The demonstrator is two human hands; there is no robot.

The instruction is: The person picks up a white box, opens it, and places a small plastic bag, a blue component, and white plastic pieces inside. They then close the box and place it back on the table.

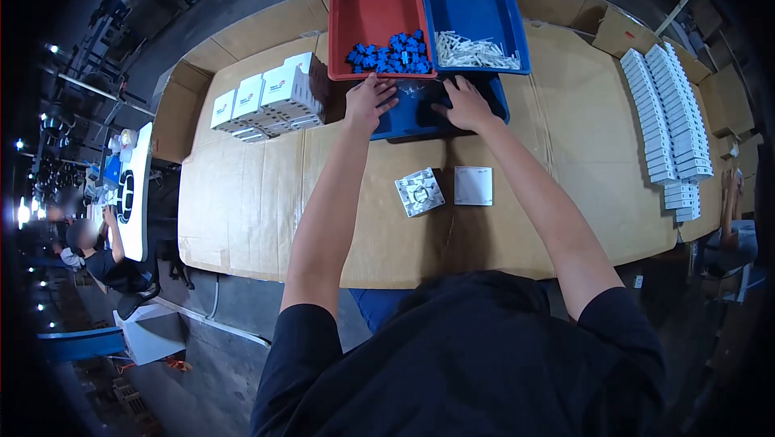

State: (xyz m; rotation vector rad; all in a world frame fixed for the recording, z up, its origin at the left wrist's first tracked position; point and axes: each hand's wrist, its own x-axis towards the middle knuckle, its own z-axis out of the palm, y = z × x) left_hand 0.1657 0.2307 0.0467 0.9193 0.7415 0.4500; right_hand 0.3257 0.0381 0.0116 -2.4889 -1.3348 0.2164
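My left hand (371, 104) is at the front edge of the red tray (375, 9), its fingers apart and nothing visible in them. Blue plastic pieces (391, 55) lie in that tray. My right hand (468, 104) is over the lower blue tray (412, 118), fingers spread and pointing into it; their tips are partly in shadow. Small clear bits, hard to make out, lie in this tray. Nearer to me sit a square white piece with a round pattern (420, 192) and a flat white square (474, 186).
The upper blue tray (468, 1) holds white sticks (476, 51). White boxes (270, 98) are stacked at the left, and long rows of white boxes (662, 114) stand at the right. Cardboard (242, 203) covers the table. A person (113, 255) sits at another table far left.
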